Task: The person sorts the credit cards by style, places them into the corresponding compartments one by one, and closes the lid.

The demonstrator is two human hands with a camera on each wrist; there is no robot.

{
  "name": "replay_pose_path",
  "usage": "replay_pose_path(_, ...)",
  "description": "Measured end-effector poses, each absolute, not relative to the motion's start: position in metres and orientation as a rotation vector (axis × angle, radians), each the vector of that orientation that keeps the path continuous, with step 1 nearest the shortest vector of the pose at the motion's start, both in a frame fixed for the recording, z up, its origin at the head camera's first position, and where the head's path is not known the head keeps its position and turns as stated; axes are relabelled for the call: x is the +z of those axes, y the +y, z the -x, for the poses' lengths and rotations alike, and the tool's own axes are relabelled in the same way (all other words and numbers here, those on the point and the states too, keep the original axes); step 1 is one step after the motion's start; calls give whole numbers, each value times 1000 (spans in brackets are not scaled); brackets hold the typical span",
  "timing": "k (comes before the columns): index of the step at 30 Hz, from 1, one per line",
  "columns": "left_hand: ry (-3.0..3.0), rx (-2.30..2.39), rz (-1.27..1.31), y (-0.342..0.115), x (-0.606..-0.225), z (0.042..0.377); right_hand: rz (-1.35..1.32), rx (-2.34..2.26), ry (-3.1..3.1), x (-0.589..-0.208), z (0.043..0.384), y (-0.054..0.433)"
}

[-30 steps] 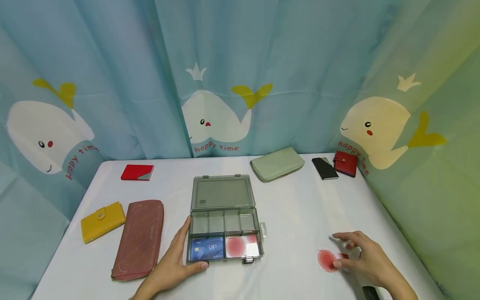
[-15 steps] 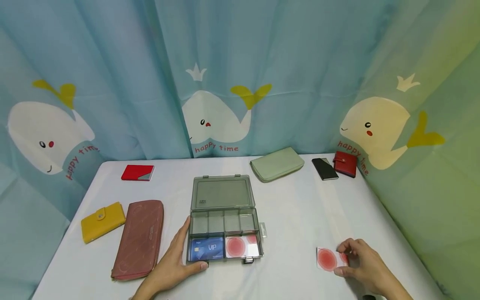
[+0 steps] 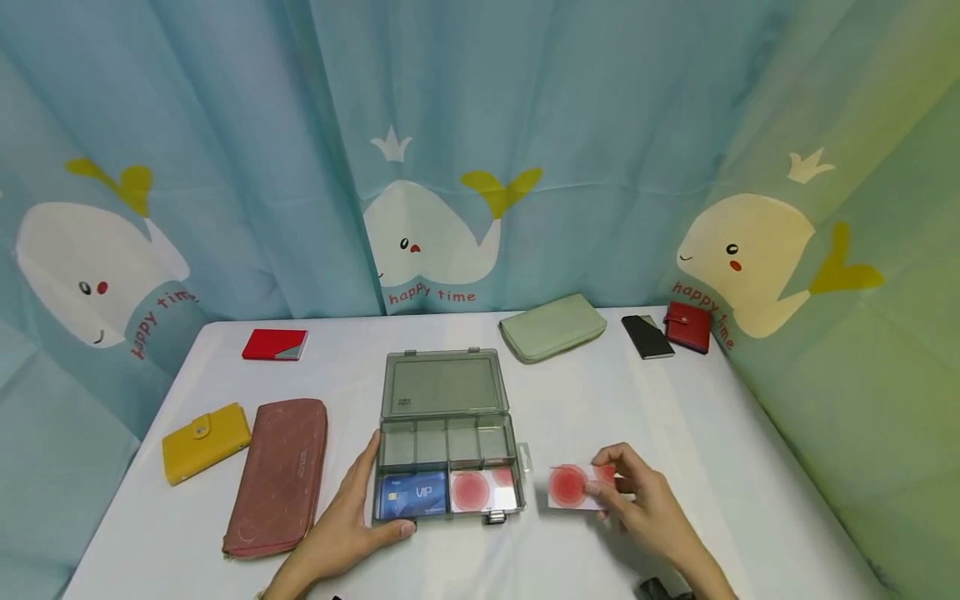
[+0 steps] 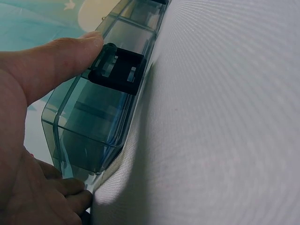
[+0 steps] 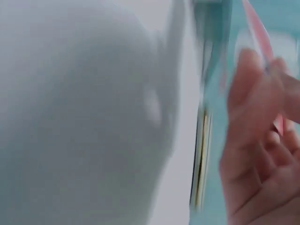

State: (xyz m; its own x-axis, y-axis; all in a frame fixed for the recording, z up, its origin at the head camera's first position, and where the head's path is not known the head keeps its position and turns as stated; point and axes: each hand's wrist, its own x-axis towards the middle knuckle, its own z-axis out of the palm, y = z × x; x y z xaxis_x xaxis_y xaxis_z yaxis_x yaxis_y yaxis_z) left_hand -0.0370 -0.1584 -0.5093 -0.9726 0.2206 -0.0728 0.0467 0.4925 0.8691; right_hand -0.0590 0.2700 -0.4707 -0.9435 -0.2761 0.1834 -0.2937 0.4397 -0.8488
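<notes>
My left hand (image 3: 347,517) rests at the near left corner of a translucent grey-green divided box (image 3: 433,442), its index finger along the left side. Its thumb touches the dark front latch (image 4: 117,68) in the left wrist view. The lid (image 3: 446,384) lies folded back. In the front compartments are a blue VIP card (image 3: 413,496) and a white card with red circles (image 3: 474,491). To the right of the box, my right hand (image 3: 637,500) pinches a similar red-circled card (image 3: 567,487) between thumb and fingers; the right wrist view is blurred and shows the card edge-on.
A yellow card wallet (image 3: 206,443) and a long brown-red wallet (image 3: 277,479) lie on the left. A red card case (image 3: 274,344), pale green wallet (image 3: 553,328), black card case (image 3: 648,337) and dark red wallet (image 3: 688,327) line the back. A curtain (image 3: 450,100) hangs behind the table.
My right hand has closed on the red-circled card, picked it up from the right of the table and carried it left towards the box. The left hand has stayed at the box.
</notes>
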Motion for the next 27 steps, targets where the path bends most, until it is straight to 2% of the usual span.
replay_pose_path(3,2552,1493,-231,-158,-509,38,-598,1740,-2566,-471,65,239)
replay_pose_path(8,2542,1498,-223,-157,-509,38,-707,1621,-2529,-478,70,202)
replay_pose_path(13,2554,1490,-217,-159,-509,37,-765,1405,-2531,-480,73,184)
replay_pose_path(19,2564,1479,-212,-158,-507,36,-857,1401,-2539,-478,76,173)
replay_pose_path(27,2552,1483,-202,-158,-508,37,-669,1418,-2612,-478,84,167)
